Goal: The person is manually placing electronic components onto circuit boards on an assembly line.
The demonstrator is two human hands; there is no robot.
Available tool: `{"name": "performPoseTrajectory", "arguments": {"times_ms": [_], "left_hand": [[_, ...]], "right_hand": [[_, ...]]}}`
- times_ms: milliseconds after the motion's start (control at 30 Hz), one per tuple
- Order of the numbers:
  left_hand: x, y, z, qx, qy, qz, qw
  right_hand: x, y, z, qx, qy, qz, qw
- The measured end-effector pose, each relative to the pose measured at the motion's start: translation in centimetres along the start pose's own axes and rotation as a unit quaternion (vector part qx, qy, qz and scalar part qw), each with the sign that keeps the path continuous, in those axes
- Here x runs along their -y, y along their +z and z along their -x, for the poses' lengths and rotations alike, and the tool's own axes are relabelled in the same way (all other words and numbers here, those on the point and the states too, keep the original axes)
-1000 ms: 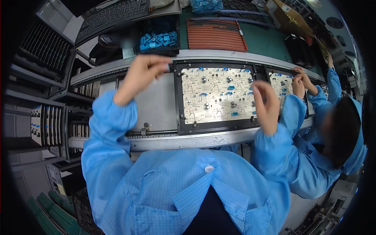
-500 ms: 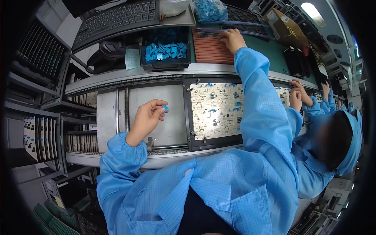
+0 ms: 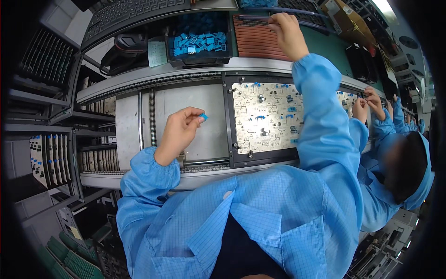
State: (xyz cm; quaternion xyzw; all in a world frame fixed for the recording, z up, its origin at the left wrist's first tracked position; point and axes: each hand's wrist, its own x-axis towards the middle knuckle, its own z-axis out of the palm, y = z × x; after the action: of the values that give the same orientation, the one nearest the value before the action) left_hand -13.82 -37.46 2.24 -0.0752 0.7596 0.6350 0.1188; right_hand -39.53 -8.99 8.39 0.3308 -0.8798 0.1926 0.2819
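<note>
Between the thumb and fingertips of my left hand [image 3: 180, 132] is a small blue connector [image 3: 203, 116], held above the bare metal plate of the line. My right hand [image 3: 289, 35] reaches over the reddish-brown ribbed strips [image 3: 258, 39], near a row of dark small parts [image 3: 253, 23] along their far side. Its thumb and fingers are pinched together; whatever sits between them is too small to make out. Right of my left hand lies a cream circuit board [image 3: 267, 116] in a black frame, bearing blue and dark components. My right sleeve hides part of the board.
A black bin [image 3: 200, 58] of blue connectors stands behind the rail, beside a black handheld scanner [image 3: 130, 43] and a keyboard [image 3: 132, 18]. Racks of boards [image 3: 49, 160] are at the left. On the right a co-worker [image 3: 395, 172] works at another board; a cardboard box [image 3: 344, 21] lies far right.
The whole view has shifted somewhat. My right hand has lifted slightly off the brown strips, fingers pinched. My left hand still holds the blue connector, now a little nearer the board.
</note>
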Motion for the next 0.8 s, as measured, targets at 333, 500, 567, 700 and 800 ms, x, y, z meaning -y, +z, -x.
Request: {"name": "performPoseTrajectory", "arguments": {"times_ms": [333,500,567,700,800], "left_hand": [[-6.5,5.2,-5.0,0.014,0.251,-0.200,0.947],[-6.4,9.8,-6.4,0.085,0.324,-0.249,0.909],[-6.0,11.1,-6.4,0.097,0.324,-0.252,0.907],[-6.1,12.3,-6.4,0.104,0.319,-0.285,0.898],[-5.9,12.7,-6.5,0.095,0.347,-0.303,0.883]], "right_hand": [[11.4,-14.4,12.2,0.145,0.221,-0.368,0.891],[12.4,-14.7,19.2,0.093,0.325,-0.424,0.840],[12.8,-14.2,21.7,0.059,0.359,-0.452,0.815],[12.9,-13.3,24.9,0.012,0.404,-0.469,0.785],[13.3,-13.0,25.8,-0.015,0.410,-0.474,0.779]]}}
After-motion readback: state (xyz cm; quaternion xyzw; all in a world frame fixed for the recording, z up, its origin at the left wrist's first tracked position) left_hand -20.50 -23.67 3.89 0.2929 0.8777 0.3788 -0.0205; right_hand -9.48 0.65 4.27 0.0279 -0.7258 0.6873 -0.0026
